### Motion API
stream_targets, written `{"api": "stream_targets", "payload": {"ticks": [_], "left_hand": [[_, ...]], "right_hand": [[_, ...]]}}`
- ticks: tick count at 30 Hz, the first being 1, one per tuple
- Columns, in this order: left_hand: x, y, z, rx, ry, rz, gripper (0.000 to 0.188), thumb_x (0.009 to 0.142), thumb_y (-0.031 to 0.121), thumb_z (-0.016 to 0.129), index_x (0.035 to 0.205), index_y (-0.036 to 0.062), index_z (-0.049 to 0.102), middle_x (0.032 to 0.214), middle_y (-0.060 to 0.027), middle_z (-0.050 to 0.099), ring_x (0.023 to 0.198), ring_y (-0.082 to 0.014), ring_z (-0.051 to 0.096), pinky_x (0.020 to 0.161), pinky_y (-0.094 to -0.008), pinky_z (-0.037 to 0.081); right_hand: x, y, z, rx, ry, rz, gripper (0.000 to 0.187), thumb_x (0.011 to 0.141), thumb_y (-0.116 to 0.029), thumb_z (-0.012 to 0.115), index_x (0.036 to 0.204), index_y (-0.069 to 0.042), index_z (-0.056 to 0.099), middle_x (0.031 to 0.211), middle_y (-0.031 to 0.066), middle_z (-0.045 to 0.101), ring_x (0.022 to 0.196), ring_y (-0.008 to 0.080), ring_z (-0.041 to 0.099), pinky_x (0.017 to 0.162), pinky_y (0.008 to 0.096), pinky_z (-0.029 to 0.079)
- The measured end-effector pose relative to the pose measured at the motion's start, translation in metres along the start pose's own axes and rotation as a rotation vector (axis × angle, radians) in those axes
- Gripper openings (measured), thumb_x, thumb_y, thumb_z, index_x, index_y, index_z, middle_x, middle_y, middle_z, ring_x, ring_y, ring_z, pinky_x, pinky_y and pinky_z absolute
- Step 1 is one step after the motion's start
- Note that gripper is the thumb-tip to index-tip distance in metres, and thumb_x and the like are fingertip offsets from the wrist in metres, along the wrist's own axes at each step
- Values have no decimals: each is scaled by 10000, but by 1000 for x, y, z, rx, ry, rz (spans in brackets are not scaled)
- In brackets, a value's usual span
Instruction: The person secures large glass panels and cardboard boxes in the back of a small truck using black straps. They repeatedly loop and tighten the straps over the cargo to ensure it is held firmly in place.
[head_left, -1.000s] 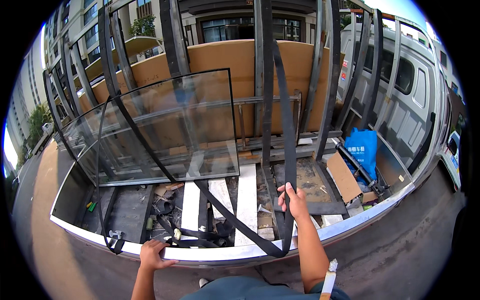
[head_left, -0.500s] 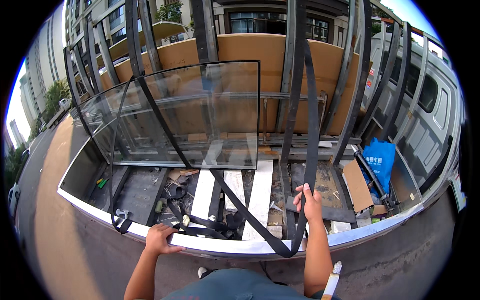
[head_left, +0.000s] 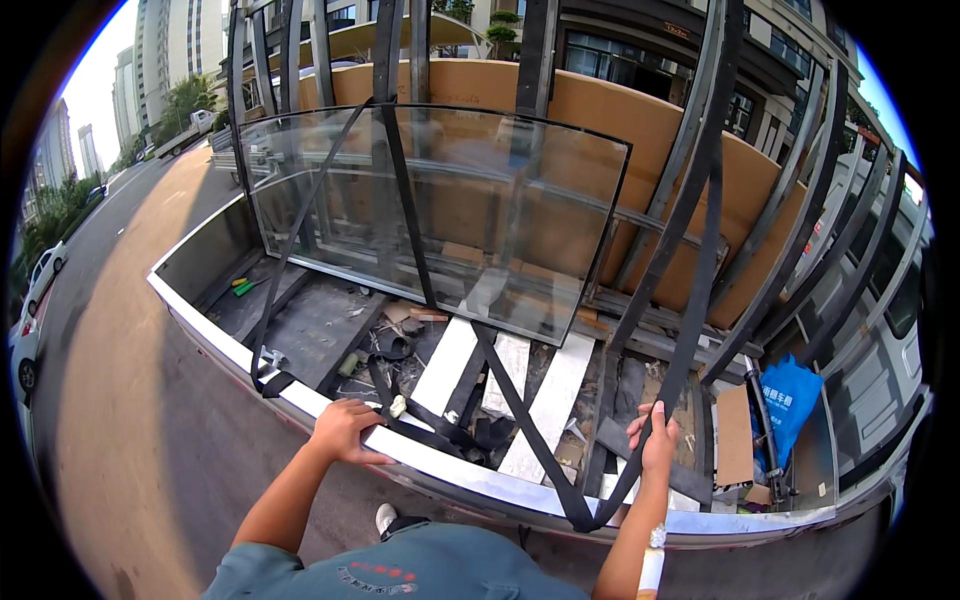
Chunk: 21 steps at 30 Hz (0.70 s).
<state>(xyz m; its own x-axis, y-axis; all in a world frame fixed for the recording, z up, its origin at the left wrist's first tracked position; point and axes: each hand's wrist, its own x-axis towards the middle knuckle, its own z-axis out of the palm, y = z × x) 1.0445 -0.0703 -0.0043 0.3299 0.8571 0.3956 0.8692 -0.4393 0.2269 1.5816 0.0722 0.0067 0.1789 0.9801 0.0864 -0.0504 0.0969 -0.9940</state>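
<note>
My right hand point(head_left: 655, 440) is closed around a long black webbing strap point(head_left: 690, 330), which comes down from a tall rack post. Below that hand the strap bends in a slack loop at the truck bed's near rim. From there it runs up and left across a framed glass pane point(head_left: 460, 200), which leans against the rack. My left hand point(head_left: 350, 432) grips the metal side board point(head_left: 430, 460), fingers over the rim and thumb on the outer side. A second, thinner strap point(head_left: 285, 260) crosses the pane's left part and ends at the rim.
Large brown boards point(head_left: 590, 110) stand behind the rack's posts. White planks point(head_left: 550, 405), strap coils and scraps lie in the bed. A blue bag point(head_left: 790, 395) and torn cardboard point(head_left: 733, 435) sit at its right end. A cigarette point(head_left: 652, 565) shows before my right forearm.
My view has turned and tilted, so the truck bed looks slanted and more road shows at left. Both hands keep their holds, the right on the strap, the left on the rim.
</note>
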Motion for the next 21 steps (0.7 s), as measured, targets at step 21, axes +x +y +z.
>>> {"api": "stream_targets", "payload": {"ticks": [21], "left_hand": [[7,3,1,13,-51,-36,731,562,674,837,957,64,766,792,-81,680,778,-300,657,712,-397,518]], "right_hand": [[-4,-5,1,-5,3,45,426,1105,-410,485,1046,-7,614,676,102,650,474,121,532,473,264,405]]}}
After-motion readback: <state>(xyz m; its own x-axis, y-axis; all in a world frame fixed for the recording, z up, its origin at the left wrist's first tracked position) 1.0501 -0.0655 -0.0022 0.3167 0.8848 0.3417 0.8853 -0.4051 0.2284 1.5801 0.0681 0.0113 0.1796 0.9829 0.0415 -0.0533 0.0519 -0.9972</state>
